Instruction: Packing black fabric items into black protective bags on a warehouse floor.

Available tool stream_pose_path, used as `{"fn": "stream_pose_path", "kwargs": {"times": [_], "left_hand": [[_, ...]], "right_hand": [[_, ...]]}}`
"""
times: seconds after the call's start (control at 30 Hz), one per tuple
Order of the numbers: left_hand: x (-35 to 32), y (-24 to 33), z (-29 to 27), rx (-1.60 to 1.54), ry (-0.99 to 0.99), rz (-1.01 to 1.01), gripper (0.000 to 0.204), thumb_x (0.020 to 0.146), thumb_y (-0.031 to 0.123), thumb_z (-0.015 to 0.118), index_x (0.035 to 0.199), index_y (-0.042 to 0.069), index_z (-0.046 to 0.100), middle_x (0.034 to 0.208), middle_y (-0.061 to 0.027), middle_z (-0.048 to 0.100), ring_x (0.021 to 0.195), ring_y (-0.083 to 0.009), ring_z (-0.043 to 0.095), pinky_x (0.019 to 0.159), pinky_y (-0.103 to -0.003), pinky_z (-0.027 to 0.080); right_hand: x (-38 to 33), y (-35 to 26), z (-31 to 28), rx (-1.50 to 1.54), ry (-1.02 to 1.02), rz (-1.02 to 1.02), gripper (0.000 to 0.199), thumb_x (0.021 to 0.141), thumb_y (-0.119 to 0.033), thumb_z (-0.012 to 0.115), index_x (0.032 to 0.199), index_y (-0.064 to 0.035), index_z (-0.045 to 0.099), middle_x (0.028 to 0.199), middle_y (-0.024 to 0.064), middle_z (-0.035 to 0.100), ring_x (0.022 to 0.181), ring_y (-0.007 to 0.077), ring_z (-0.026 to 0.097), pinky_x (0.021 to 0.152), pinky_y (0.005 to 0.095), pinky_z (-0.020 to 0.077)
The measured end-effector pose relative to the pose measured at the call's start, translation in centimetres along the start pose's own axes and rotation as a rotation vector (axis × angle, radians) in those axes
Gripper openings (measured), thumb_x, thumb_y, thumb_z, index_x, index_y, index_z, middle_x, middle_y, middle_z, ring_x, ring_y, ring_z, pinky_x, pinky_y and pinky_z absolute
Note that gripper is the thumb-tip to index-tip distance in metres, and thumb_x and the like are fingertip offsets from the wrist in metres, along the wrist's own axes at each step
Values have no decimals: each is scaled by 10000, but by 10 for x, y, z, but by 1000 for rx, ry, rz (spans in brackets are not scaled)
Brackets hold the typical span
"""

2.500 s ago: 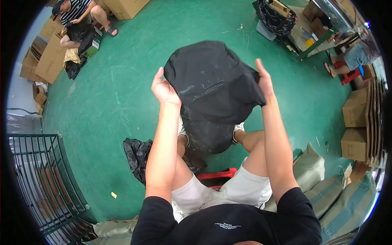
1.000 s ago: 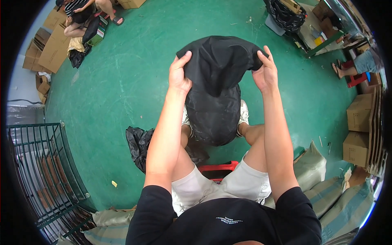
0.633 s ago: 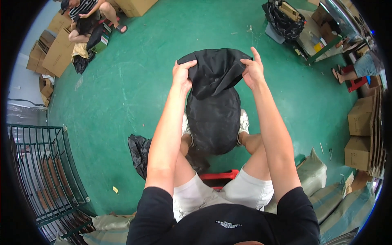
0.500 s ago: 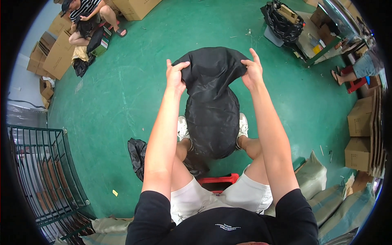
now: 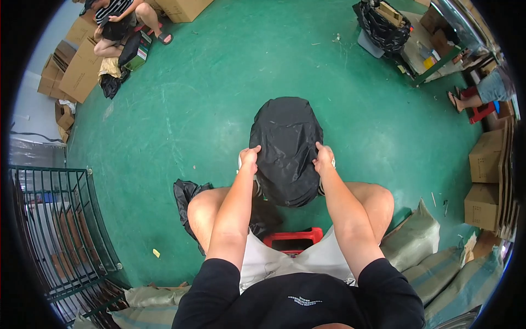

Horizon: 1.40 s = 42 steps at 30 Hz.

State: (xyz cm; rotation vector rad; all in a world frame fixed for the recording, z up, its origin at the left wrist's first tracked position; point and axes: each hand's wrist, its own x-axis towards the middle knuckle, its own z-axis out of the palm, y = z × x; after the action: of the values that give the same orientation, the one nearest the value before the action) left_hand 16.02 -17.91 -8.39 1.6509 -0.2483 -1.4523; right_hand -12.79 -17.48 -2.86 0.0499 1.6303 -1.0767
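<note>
Two bare hands have hold of one rounded black cloth bundle (image 5: 286,153), and from where I stand both grips look firm: the left hand (image 5: 249,158) clasps its left side and the right hand (image 5: 324,157) clasps its right, thumbs uppermost against the wrinkled fabric (the fingers tucked beneath are hard to make out). The bundle sits low in front of the seated person, between the lower legs, its far end rounded and its near end reaching toward a red stool (image 5: 293,234) that shows between the pale shorts (image 5: 263,260). Just beside the left leg a crumpled black plastic bag (image 5: 187,198) lies on the green floor (image 5: 137,137); a small yellow scrap (image 5: 156,253) lies nearer the dark green metal rack (image 5: 61,222) on the left. To the right, pale woven sacks (image 5: 413,236) lean near brown cartons (image 5: 481,205). Farther off, a co-worker in a striped top (image 5: 115,10) crouches at the upper left by a large carton (image 5: 82,71), while at the upper right a bin lined with black plastic (image 5: 381,35) stands beside a table.
</note>
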Motion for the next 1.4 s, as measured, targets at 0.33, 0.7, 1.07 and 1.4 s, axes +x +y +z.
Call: {"fn": "stream_pose_path", "kwargs": {"times": [0.33, 0.7, 1.07, 1.4], "left_hand": [[-82, -36, 32, 138, 105, 87, 496, 819, 163, 761, 1225, -51, 571, 1169, -166, 646, 1053, -264, 599, 930, -395, 443], [-116, -88, 15, 429, 434, 191, 349, 850, 293, 752, 923, -39, 672, 828, -149, 697, 758, -230, 644, 742, -377, 496], [-162, -70, 31, 747, 451, 176, 369, 880, 313, 686, 1078, 8, 624, 1042, -206, 685, 983, -371, 647, 860, -465, 482], [-158, -44, 76, 1378, 2, 994, 843, 901, 447, 571, 1509, -11, 210, 1594, -184, 159, 1478, -344, 136, 1197, -465, 141]], "right_hand": [[-9, 29, -45, -162, 109, -153, 692, 768, -182, 811, 1327, 81, 499, 1319, 196, 571, 1193, 316, 552, 1007, 386, 421], [-31, 68, -68, -775, 404, -398, 445, 920, -426, 601, 944, 14, 666, 995, 266, 670, 969, 452, 624, 852, 515, 480], [-51, 62, -69, -1015, 474, -349, 455, 941, -487, 540, 986, -48, 651, 970, 227, 688, 920, 433, 651, 783, 538, 506], [-36, 80, -83, -1001, 560, -436, 322, 949, -395, 554, 997, -80, 601, 883, 209, 687, 836, 430, 655, 733, 529, 499]]}}
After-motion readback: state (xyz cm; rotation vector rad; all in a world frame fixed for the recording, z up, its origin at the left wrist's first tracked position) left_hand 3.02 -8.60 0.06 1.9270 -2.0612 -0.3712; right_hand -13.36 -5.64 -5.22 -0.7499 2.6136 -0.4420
